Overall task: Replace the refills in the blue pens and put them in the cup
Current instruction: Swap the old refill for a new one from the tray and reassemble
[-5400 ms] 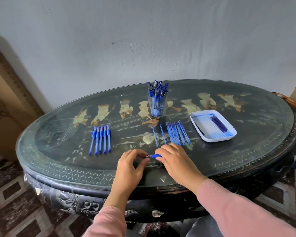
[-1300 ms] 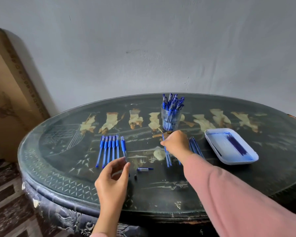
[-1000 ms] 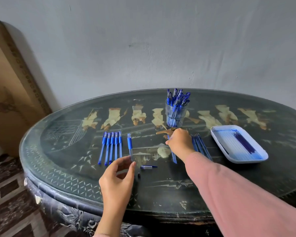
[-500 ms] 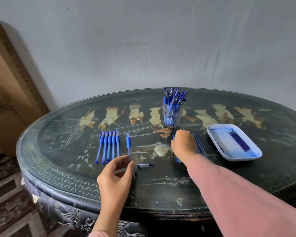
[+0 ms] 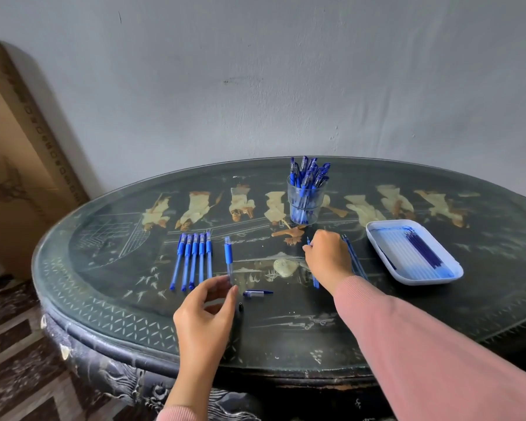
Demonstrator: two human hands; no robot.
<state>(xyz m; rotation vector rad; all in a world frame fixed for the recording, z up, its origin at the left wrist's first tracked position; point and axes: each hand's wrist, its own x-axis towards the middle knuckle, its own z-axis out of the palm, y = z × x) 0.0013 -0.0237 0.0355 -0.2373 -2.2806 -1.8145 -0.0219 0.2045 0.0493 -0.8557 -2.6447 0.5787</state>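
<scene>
The left grip (image 5: 205,314) curls thumb and forefinger round the clear near end of an opened pen barrel (image 5: 228,256). The barrel lies on the counter (image 5: 104,268) pointing away from the person, just right of a row of five blue pens (image 5: 195,259). Holding the barrel by its open end looks meant to keep the mouth steady and facing the person, ready for a fresh insert.

The right grip (image 5: 328,259) reaches forward and is closed over a loose refill (image 5: 315,282) from the bunch laid flat in front of the cup (image 5: 292,205). One thin blue end pokes out beyond the fingers and the other shows under the wrist, so the pinch seems to fall near the middle. More spare refills (image 5: 354,259) lie just beside that hand on its right.

A short blue-and-clear pen piece (image 5: 257,293) with a pointed tip and a tiny dark part (image 5: 240,306) lie near the left thumb, apart from the barrel. They are probably parked close so they can be refitted without a search. The white tray (image 5: 428,280), well to the right, holds clear tubes and a few dark blue tubes (image 5: 422,250), and it reads as the place for spent refills.

The cup, a clear tumbler near the back of the counter, stands upright and is packed with capped blue pens, so finished pens go there while the row of five waits on the left. The step in hand appears to be fetching the new refill for the open barrel
</scene>
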